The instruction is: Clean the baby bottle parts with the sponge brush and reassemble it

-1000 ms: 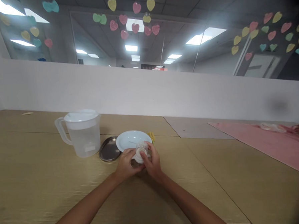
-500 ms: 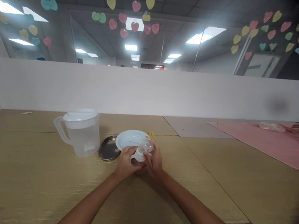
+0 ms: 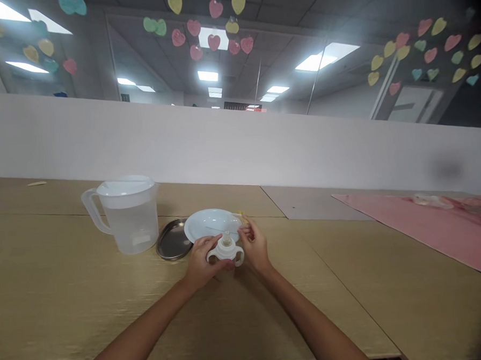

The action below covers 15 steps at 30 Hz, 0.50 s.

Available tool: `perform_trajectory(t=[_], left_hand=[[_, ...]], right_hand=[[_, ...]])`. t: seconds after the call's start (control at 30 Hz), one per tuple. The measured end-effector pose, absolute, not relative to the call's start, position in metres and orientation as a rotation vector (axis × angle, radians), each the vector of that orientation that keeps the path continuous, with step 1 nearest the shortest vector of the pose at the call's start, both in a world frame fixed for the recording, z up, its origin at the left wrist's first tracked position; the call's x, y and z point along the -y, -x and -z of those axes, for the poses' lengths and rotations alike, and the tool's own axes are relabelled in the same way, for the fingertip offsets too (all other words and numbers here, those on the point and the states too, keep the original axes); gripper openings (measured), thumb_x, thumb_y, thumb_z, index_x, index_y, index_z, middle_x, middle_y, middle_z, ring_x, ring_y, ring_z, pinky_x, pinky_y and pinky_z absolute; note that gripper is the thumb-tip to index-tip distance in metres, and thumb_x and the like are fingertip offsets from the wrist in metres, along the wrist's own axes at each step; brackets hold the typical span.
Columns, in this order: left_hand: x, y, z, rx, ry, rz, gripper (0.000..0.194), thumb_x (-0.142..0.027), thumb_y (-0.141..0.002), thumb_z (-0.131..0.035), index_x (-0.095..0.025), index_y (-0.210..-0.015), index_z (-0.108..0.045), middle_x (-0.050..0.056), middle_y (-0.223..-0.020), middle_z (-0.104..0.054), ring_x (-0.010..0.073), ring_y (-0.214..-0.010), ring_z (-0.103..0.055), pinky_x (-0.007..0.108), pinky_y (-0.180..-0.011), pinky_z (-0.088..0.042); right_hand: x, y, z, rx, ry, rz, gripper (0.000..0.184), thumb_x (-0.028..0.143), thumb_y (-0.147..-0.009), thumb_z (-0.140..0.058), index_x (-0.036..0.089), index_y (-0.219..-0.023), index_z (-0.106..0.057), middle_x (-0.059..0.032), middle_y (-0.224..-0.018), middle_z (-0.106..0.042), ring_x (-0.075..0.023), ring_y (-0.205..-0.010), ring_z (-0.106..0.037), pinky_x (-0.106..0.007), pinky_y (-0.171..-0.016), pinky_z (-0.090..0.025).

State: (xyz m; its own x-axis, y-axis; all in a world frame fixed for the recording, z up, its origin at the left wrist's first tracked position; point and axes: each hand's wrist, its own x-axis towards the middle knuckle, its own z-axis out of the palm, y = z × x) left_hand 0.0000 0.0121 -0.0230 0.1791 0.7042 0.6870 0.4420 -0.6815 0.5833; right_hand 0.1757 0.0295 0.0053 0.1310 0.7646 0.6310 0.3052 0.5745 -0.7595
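Observation:
My left hand (image 3: 202,261) is closed around a baby bottle (image 3: 227,249) with a white collar, two side handles and a pale nipple on top. The bottle is upright, and its lower part is mostly hidden from me. Just right of it, my right hand (image 3: 255,245) pinches a clear dome cap (image 3: 233,223), which is apart from the bottle and over the edge of a white bowl (image 3: 198,225). A thin, light stick-like thing lies in the bowl. Something yellow (image 3: 240,213) shows behind the cap, largely covered.
A lidded translucent pitcher (image 3: 132,220) stands on the left, its handle pointing left. Between it and the bowl lies a dark metal tray (image 3: 173,242). A pink cloth (image 3: 420,229) covers the table (image 3: 90,317) at right. A white wall rises behind, below glass with heart-shaped notes.
The clear cap has come off the bottle. My right hand has carried it up and to the right, baring the nipple. My left hand has kept hold of the bottle.

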Motion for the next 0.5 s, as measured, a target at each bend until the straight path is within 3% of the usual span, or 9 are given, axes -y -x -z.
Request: perform_trajectory(t=[0.5], left_hand=[[-0.0126, 0.0009, 0.0223, -1.105, -2.283, -1.490, 0.062, -0.056, -0.072, -0.063, -0.019, -0.121, -0.057, 0.011, -0.104, -0.064, 0.0260, -0.098, -0.057, 0.040, -0.089, -0.043]], right_hand=[[-0.0322, -0.1824, -0.0031, 1.655, 0.949, -0.356, 0.029, 0.028, -0.086, -0.045, 0.021, -0.109, -0.060, -0.0068, -0.089, -0.067, -0.0182, -0.082, -0.062, -0.034, -0.077, -0.050]])
